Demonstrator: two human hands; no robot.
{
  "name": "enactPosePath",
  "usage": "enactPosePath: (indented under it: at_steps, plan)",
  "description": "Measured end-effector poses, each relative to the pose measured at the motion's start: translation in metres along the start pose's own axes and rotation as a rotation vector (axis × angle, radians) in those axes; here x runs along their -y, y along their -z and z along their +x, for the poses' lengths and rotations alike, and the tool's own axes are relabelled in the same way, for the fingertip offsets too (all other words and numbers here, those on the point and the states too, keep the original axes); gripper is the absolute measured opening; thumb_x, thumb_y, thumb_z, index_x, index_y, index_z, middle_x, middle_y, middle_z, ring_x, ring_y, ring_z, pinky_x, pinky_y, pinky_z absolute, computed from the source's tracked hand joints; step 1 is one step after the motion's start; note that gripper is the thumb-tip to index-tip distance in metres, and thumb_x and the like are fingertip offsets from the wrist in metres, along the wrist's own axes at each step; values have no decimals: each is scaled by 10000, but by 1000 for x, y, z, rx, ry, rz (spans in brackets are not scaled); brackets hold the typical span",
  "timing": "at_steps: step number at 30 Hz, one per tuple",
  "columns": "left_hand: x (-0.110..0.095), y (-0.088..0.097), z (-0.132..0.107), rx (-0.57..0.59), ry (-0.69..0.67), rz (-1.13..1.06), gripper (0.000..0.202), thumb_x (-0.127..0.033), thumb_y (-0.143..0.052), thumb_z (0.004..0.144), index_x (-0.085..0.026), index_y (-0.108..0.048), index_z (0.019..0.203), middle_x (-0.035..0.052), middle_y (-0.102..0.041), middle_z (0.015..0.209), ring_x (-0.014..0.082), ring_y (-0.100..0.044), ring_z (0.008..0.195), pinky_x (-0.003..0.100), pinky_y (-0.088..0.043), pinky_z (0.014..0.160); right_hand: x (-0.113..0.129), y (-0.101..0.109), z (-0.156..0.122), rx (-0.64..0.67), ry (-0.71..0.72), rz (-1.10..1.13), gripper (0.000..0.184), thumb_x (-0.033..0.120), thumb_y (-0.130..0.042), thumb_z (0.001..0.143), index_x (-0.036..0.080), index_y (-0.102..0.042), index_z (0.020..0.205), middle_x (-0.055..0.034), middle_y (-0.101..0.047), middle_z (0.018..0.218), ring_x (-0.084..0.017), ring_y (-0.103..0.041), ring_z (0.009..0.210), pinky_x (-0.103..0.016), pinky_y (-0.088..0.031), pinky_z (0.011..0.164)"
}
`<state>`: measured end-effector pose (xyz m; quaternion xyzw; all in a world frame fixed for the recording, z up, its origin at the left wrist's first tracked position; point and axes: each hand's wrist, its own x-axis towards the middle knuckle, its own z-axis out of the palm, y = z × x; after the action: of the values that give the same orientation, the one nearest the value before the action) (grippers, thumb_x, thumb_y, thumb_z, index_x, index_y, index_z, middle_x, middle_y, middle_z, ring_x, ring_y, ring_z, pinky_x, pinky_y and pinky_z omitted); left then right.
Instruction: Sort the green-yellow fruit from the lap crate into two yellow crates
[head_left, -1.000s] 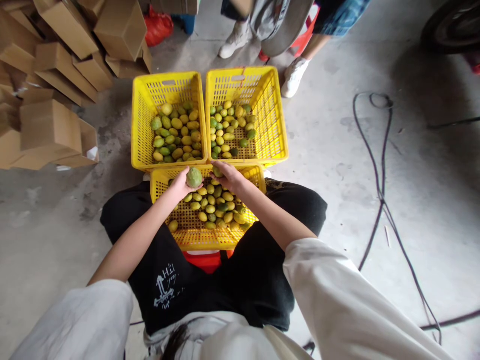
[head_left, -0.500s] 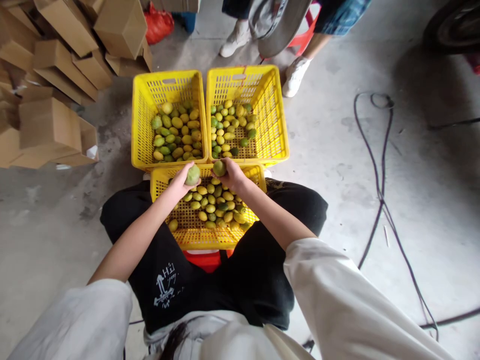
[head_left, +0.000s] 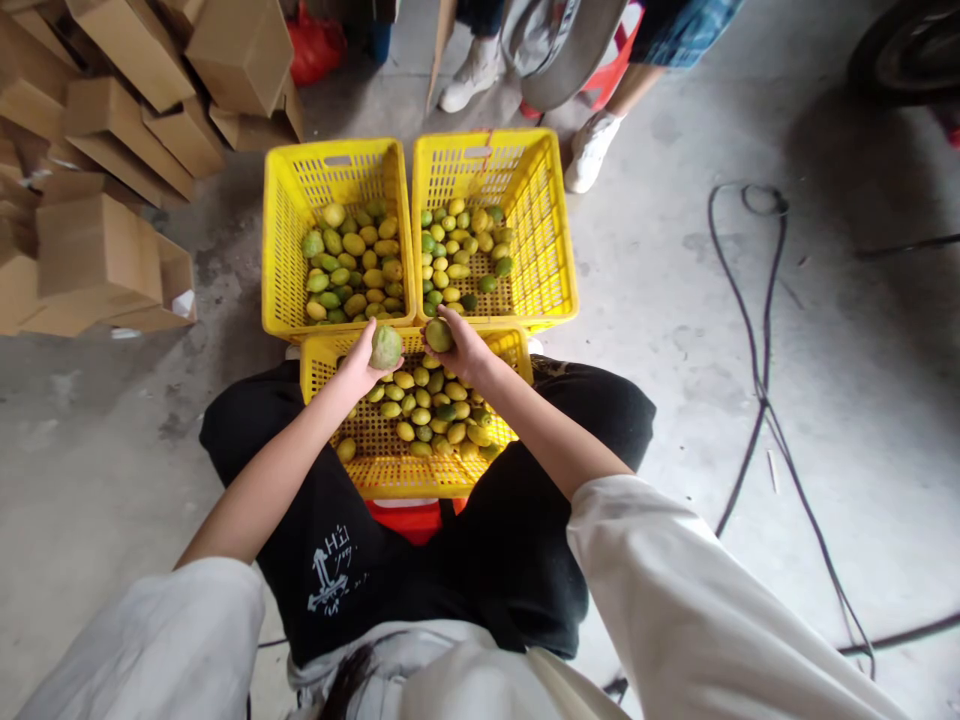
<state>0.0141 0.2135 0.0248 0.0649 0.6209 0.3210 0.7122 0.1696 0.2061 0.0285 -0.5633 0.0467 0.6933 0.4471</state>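
My left hand [head_left: 364, 358] is closed around a large pale-green lemon [head_left: 386, 348], thumb along its side. A smaller green lemon [head_left: 439, 335] sits in my right hand [head_left: 466, 352], fingers curled about it. Both hands are over the far edge of the near yellow crate [head_left: 375, 488], which rests between my knees and has many yellow and green lemons [head_left: 421, 398] in it. Beyond stand two more yellow crates side by side, the left crate [head_left: 274, 240] and the right crate [head_left: 551, 220]. Lemons lie in each of those too.
Cardboard boxes [head_left: 101, 250] are piled at the left, near a red bag [head_left: 315, 45]. Another person's legs and white shoes [head_left: 592, 150] are behind the right crate, beside a grey cap [head_left: 559, 70]. A black cable [head_left: 763, 400] loops over the concrete floor at right; a tyre [head_left: 904, 55] is at top right.
The lemon in my left hand has turned slightly and shows more of its surface. Both hands stay almost in place. A brown strip has appeared beside the other person's shoe.
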Motion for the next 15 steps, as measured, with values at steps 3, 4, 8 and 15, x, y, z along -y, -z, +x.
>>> enactPosePath:
  at_steps: [3, 4, 8, 15]
  plan:
    - [1, 1, -1, 46, -58, 33, 255, -377, -770, 901, -178, -644, 803, 36, -659, 727, 139, -637, 661, 243, -540, 638, -1, -1, -2, 2, 50, -33, 185, 234, -677, 954, 195, -590, 796, 21, -598, 709, -103, -535, 612, -182, -471, 545]
    - [2, 2, -1, 51, -77, 24, 220, -316, -779, 889, -181, -635, 791, 29, -655, 730, 133, -633, 666, 241, -546, 652, -1, -1, -3, 5, 52, -40, 184, 212, -683, 945, 195, -588, 788, 23, -595, 705, -98, -529, 607, -177, -469, 545]
    - [2, 3, -1, -18, -100, -41, 187, -248, -803, 845, -212, -622, 814, -7, -633, 746, 139, -631, 708, 267, -580, 713, 0, -1, -3, -21, 36, -37, 191, 225, -632, 970, 200, -580, 789, 22, -590, 691, -103, -545, 603, -187, -477, 554]
    - [0, 4, 6, -24, -8, -70, 208, -353, -528, 1023, -214, -628, 905, 24, -662, 776, 173, -652, 734, 299, -580, 733, 5, 1, -7, -20, -36, -34, 254, 291, -497, 1029, 205, -557, 798, 4, -566, 633, -123, -571, 592, -181, -442, 509]
